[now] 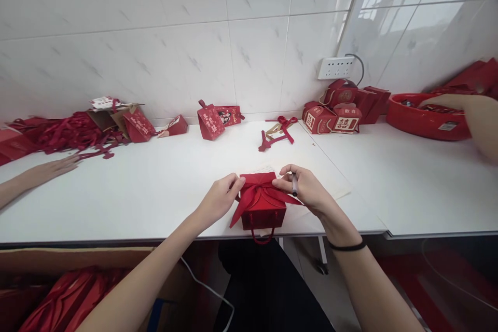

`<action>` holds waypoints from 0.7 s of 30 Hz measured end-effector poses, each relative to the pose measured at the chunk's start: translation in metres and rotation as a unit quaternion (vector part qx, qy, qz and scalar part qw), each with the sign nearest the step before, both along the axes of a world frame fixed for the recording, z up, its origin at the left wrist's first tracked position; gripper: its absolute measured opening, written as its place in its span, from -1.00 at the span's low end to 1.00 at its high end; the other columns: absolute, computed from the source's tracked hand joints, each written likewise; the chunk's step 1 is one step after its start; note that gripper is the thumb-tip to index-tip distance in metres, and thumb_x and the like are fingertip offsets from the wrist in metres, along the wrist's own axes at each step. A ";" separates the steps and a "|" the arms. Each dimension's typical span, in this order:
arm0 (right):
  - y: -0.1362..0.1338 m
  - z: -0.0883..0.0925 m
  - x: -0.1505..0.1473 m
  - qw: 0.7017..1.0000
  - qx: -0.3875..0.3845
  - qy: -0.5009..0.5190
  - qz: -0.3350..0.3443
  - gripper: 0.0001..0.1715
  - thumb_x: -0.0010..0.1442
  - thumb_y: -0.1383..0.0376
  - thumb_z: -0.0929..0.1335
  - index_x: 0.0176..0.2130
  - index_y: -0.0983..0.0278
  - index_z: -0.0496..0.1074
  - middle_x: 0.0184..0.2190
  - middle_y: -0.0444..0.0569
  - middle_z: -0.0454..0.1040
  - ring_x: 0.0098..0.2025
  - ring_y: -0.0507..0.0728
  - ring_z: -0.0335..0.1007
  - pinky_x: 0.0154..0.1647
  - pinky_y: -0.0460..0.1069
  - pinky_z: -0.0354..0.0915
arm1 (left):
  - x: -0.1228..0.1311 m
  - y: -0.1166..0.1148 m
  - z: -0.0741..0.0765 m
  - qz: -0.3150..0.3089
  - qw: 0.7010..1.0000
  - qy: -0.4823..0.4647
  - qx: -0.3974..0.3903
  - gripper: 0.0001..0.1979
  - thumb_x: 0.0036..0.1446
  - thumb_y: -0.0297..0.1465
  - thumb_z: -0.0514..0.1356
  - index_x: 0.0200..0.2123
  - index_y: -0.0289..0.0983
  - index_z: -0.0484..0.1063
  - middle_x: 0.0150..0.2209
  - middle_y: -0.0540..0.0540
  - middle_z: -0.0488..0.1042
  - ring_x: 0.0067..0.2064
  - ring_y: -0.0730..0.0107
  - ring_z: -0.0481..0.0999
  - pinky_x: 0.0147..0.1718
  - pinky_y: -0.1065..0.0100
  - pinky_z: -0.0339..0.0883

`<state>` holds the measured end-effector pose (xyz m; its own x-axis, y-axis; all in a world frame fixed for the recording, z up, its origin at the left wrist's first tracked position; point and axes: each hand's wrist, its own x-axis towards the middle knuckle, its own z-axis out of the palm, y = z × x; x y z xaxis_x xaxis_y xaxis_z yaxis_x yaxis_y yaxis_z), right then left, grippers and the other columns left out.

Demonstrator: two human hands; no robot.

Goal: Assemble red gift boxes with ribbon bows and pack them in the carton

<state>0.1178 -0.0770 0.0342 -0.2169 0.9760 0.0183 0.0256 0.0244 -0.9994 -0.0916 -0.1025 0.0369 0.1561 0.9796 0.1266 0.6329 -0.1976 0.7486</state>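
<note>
A small red gift box (263, 210) with petal-shaped top flaps sits at the near edge of the white table (155, 192), its red cord handle hanging over the front. My left hand (220, 198) pinches the left flap. My right hand (305, 187) pinches the right flap and also grips a dark pen between its fingers. A sheet of pale paper (338, 187) lies under and behind the box.
Another person's hand (54, 168) rests flat at far left by a pile of red ribbons (66, 132). A second person's arm (474, 114) reaches into a red tray (424, 119) at right. Finished red boxes (330, 116) stand near the wall socket. A carton of red bags (73, 295) sits below.
</note>
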 end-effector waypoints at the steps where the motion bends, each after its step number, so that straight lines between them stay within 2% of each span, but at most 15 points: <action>1: 0.000 0.000 0.001 1.000 -0.006 0.004 0.009 -0.37 -0.31 -0.03 0.53 -0.42 0.28 0.25 -0.67 -0.29 0.18 -0.63 -0.06 0.02 -0.61 -0.12 -0.11 | 0.000 0.000 -0.001 0.001 1.000 0.004 0.002 -0.61 0.22 -0.11 -0.10 -0.56 -0.21 0.07 -0.59 0.07 0.19 -0.52 0.44 0.24 -0.47 0.39 0.13; 4: 0.002 -0.001 0.004 0.999 -0.020 0.016 0.036 -0.36 -0.29 -0.03 0.54 -0.48 0.26 0.17 -0.68 -0.30 0.13 -0.64 -0.08 -0.06 -0.62 -0.13 -0.18 | 0.001 0.001 -0.001 -0.003 1.000 -0.002 -0.009 -0.62 0.21 -0.13 -0.10 -0.57 -0.21 0.06 -0.58 0.07 0.19 -0.52 0.44 0.24 -0.50 0.39 0.13; 6: 0.004 -0.003 0.006 0.999 -0.015 0.010 0.032 -0.36 -0.28 -0.05 0.54 -0.50 0.25 0.16 -0.68 -0.28 0.15 -0.64 -0.08 -0.05 -0.63 -0.13 -0.15 | 0.002 0.001 0.001 -0.012 0.999 -0.029 -0.033 -0.62 0.20 -0.13 -0.08 -0.57 -0.22 0.09 -0.56 0.06 0.21 -0.50 0.44 0.25 -0.49 0.39 0.17; 8: 0.003 -0.006 0.009 1.000 0.020 -0.022 -0.001 -0.38 -0.27 -0.08 0.53 -0.47 0.26 0.22 -0.65 -0.23 0.22 -0.61 -0.03 0.06 -0.62 -0.12 -0.04 | 0.000 0.002 0.003 -0.019 0.996 -0.063 -0.056 -0.62 0.18 -0.11 -0.05 -0.56 -0.22 0.12 -0.54 0.05 0.23 -0.47 0.44 0.27 -0.44 0.38 0.21; 10: -0.003 -0.006 0.010 0.990 0.095 -0.073 -0.073 -0.42 -0.20 -0.09 0.51 -0.41 0.26 0.30 -0.55 -0.13 0.34 -0.51 0.07 0.24 -0.55 -0.06 0.14 | -0.004 0.002 0.006 -0.027 0.993 -0.101 -0.063 -0.63 0.16 -0.11 -0.04 -0.55 -0.24 0.17 -0.52 0.04 0.24 -0.43 0.43 0.30 -0.36 0.36 0.26; 12: -0.015 -0.004 0.007 0.960 0.199 -0.122 -0.155 -0.50 -0.06 -0.06 0.46 -0.34 0.25 0.33 -0.40 -0.05 0.42 -0.37 0.16 0.34 -0.40 0.02 0.26 | -0.009 0.001 0.008 -0.051 0.987 -0.139 -0.060 -0.68 0.15 -0.15 -0.02 -0.49 -0.25 0.23 -0.48 0.03 0.28 -0.38 0.42 0.33 -0.27 0.32 0.29; 14: -0.032 0.000 -0.001 0.920 0.318 -0.152 -0.169 -0.62 0.11 0.01 0.41 -0.25 0.23 0.34 -0.28 -0.01 0.44 -0.25 0.19 0.36 -0.27 0.07 0.31 | -0.013 0.001 0.009 -0.075 0.984 -0.152 -0.056 -0.79 0.09 -0.22 0.06 -0.41 -0.26 0.28 -0.41 0.01 0.33 -0.33 0.42 0.36 -0.22 0.30 0.30; 17: -0.051 0.003 -0.019 0.858 0.473 -0.188 -0.068 -0.73 0.23 0.17 0.37 -0.13 0.25 0.31 -0.16 0.05 0.42 -0.09 0.20 0.33 -0.07 0.10 0.31 | -0.013 0.000 0.008 -0.077 0.990 -0.115 -0.029 -0.82 -0.01 -0.30 0.17 -0.36 -0.27 0.29 -0.36 0.00 0.36 -0.33 0.43 0.39 -0.24 0.30 0.33; 19: -0.056 -0.001 -0.031 0.821 0.524 -0.227 -0.022 -0.72 0.22 0.26 0.38 -0.10 0.31 0.30 -0.11 0.11 0.39 -0.02 0.24 0.29 -0.01 0.13 0.28 | -0.010 -0.001 0.006 -0.069 0.993 -0.097 0.003 -0.83 0.01 -0.29 0.16 -0.38 -0.27 0.31 -0.37 0.00 0.37 -0.34 0.43 0.40 -0.27 0.32 0.34; 21: -0.056 -0.007 -0.039 0.794 0.543 -0.273 -0.011 -0.77 0.22 0.35 0.37 -0.12 0.35 0.32 -0.13 0.15 0.39 -0.05 0.26 0.30 -0.01 0.17 0.26 | -0.007 -0.001 0.004 -0.054 0.994 -0.092 0.039 -0.84 0.05 -0.29 0.12 -0.41 -0.27 0.30 -0.41 0.01 0.38 -0.37 0.44 0.39 -0.32 0.34 0.33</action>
